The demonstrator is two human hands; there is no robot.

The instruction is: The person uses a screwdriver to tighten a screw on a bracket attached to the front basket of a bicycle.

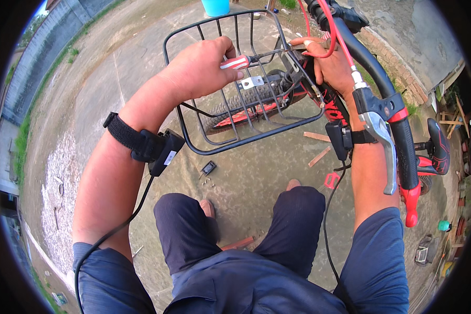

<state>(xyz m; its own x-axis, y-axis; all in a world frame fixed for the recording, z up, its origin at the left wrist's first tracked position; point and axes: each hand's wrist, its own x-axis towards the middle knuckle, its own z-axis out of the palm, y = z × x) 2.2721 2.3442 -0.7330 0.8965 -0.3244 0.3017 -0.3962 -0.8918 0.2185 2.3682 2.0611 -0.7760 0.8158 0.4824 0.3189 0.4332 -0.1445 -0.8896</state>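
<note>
My left hand grips a red and white screwdriver, whose shaft points right toward the back of a black wire bicycle basket. A silver bracket plate shows beneath it. My right hand is curled at the basket's right end beside the screwdriver's tip, touching the mount by the red and black frame; what its fingers hold is unclear. The front tyre lies under the basket. The handlebar, with its silver brake lever and red cables, rises beside my right arm.
A light blue bucket stands beyond the basket. On the concrete lie a small black object, wood strips and a red plastic piece. The bike's saddle is at the right; walls and scattered clutter edge the yard.
</note>
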